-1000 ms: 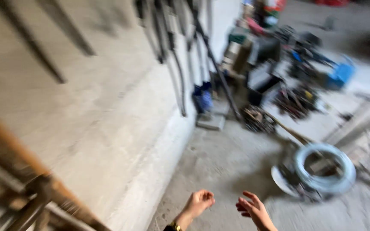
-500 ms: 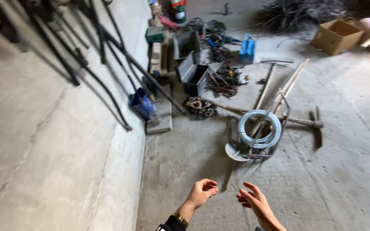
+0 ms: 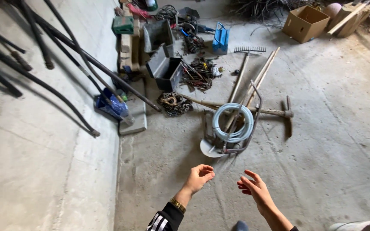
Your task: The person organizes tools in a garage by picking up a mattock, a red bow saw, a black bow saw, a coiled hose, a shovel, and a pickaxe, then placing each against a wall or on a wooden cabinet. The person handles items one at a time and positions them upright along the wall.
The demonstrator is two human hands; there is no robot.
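Since the earlier frame the view has swung away from the wall, bringing more of the floor and the tool pile into sight, while both hands stay raised and empty. The left hand has its fingers loosely curled, apart, gripping nothing; the right hand has its fingers spread, also holding nothing. Below them lies a bare grey concrete floor, bounded to the left of the fingers by a pale plastered wall. Just beyond the fingertips lies one white coiled hose over a shovel with a pale metal blade. Farther out lie one long-handled metal rake, one wooden-handled pickaxe, one heap of rusty chain and one open dark metal toolbox. Several dark pipes lean on the wall. One brown cardboard box sits far off to the right.
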